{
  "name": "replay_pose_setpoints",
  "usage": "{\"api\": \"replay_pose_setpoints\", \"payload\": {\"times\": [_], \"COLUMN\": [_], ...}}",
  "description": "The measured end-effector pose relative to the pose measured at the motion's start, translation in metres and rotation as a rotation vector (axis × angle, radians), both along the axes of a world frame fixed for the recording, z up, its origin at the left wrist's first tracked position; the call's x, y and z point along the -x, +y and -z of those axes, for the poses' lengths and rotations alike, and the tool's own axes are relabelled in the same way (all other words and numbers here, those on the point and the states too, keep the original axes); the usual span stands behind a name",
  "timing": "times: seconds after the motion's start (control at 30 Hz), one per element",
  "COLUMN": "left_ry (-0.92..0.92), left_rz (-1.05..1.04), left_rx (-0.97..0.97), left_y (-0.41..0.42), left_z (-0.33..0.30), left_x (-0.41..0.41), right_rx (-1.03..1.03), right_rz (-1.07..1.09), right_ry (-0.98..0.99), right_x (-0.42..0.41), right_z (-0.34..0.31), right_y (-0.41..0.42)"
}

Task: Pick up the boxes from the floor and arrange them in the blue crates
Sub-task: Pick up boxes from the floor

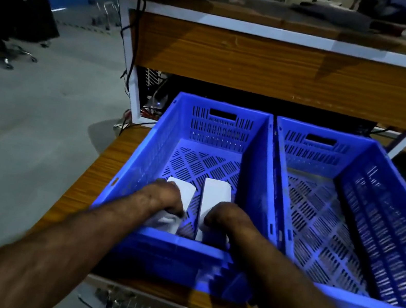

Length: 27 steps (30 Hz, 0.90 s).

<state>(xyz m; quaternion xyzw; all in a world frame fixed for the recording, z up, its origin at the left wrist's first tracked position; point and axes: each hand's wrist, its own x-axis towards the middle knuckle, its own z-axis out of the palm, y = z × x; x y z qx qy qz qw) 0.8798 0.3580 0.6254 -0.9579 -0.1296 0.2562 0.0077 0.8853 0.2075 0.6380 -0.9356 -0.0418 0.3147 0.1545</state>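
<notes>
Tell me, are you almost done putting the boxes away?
Just started. Each hand, left hand and right hand, holds a white box, left box and right box, low inside the left crate. The right crate holds nothing yet. No floor boxes are in view.

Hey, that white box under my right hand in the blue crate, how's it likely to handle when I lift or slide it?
The right box probably stays stiff: its edges look straight. It's likely light, since the right hand manages it alone. Long and flat-sided, it shouldn't roll, though it may catch on the crate's slotted floor.
</notes>
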Motion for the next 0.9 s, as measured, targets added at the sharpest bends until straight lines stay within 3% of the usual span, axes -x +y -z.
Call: {"api": "replay_pose_setpoints", "payload": {"times": [0.1,0.23,0.33,0.53,0.9], "left_ry": [-0.299,-0.859,-1.037,-1.062,-0.788], "left_rz": [-0.006,0.06,-0.027,-0.265,-0.75], "left_rx": [0.042,-0.066,-0.115,-0.269,-0.459], "left_y": [0.001,-0.004,-0.008,-0.04,-0.165], "left_z": [-0.029,-0.06,-0.063,-0.059,0.015], "left_x": [0.014,0.068,0.12,0.224,0.43], "right_rx": [0.136,-0.077,-0.271,-0.598,-0.704], "right_rz": [-0.092,-0.252,-0.368,-0.649,-1.214], "right_ry": [-0.291,-0.789,-0.981,-1.11,-0.841], "right_x": [-0.002,0.018,0.044,0.1,0.254], "right_z": [-0.009,-0.019,-0.021,-0.029,0.028], "right_y": [0.014,0.014,0.01,-0.001,-0.039]}}
